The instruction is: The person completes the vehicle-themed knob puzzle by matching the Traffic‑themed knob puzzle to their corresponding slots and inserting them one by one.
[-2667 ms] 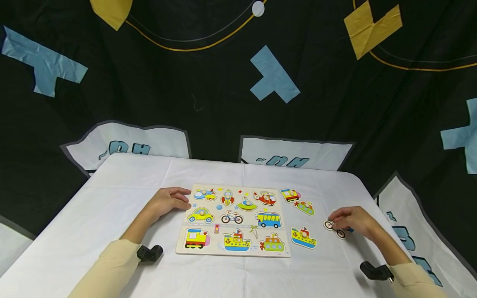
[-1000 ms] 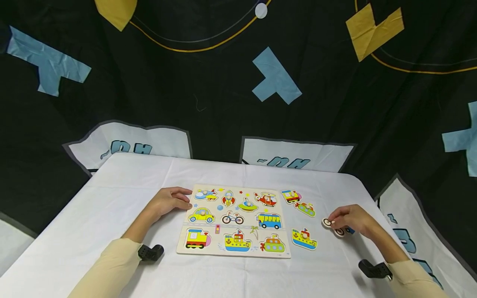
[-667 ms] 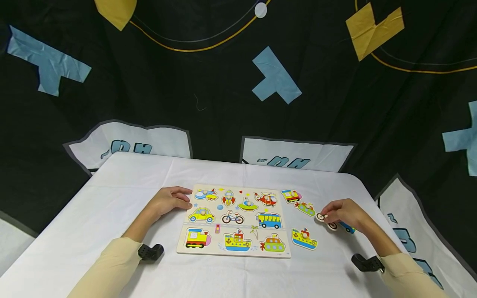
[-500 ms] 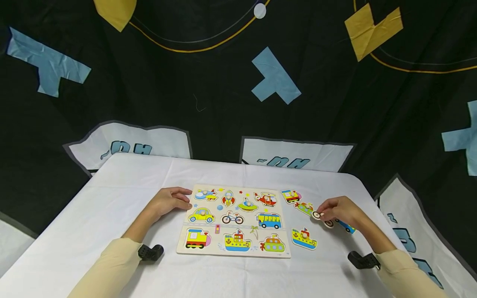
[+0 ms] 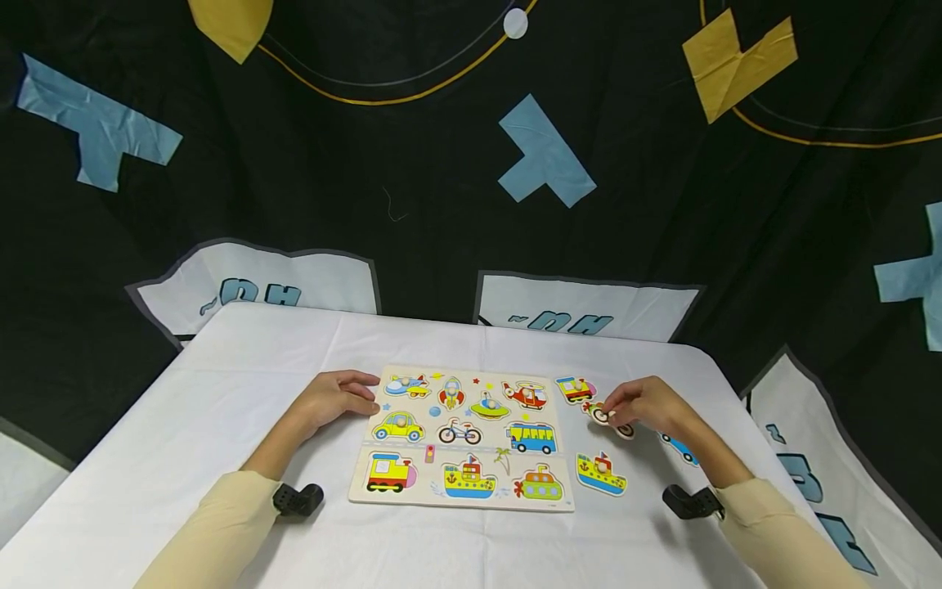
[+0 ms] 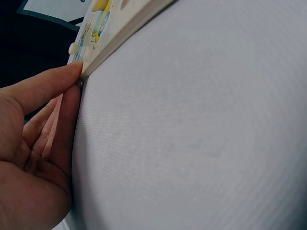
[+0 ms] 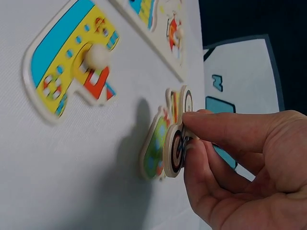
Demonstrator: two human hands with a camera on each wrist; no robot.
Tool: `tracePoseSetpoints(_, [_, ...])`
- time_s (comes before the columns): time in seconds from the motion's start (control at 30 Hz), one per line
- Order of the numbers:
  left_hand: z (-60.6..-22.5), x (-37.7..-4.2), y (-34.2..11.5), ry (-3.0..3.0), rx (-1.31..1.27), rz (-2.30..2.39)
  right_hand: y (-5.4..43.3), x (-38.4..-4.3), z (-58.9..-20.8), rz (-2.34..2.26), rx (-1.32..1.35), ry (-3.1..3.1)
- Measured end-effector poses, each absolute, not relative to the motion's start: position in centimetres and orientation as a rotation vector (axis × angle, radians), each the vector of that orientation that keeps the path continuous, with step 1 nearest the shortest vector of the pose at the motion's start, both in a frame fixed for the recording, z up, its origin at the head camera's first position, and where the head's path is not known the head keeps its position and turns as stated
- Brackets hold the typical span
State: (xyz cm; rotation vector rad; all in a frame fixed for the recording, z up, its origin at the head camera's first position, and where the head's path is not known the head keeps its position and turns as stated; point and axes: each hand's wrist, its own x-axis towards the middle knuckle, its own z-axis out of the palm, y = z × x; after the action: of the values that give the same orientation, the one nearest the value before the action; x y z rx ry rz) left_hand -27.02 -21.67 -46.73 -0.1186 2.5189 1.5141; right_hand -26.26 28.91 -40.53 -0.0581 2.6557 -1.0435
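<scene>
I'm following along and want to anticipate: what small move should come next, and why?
Probably carry the bicycle piece left to the bicycle picture on the board. The right grip pinches that piece, the picture matches it, and the left grip touches the board's left edge, which may help steady it.

Bicycle piece (image 7: 175, 149) aloft between right fingers (image 7: 225, 130)

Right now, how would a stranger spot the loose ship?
On the white table, find the board. Beside its right edge, toward the near corner, lies the ship. Yellow with a blue bottom, it's the only ship off the board.
</scene>
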Motion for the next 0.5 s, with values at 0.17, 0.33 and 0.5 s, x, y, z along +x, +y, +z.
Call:
tracePoseSetpoints(0.17, [-46.8,-27.0,-21.7,2.53,-0.123,1.503,27.6,-26.9,-40.1,-1.079,-0.099,2.652])
tracePoseSetpoints(0.33, [-46.7,-26.9,-21.8,2.535,-0.123,1.5,25.7,-27.5,-39.7,-1.084,-0.121,2.651])
tracePoseSetpoints(0.5, [-46.7,-26.9,-21.6,2.528,-0.127,1.506,23.8,-28.1,-39.7,-1.069,-0.154,2.652])
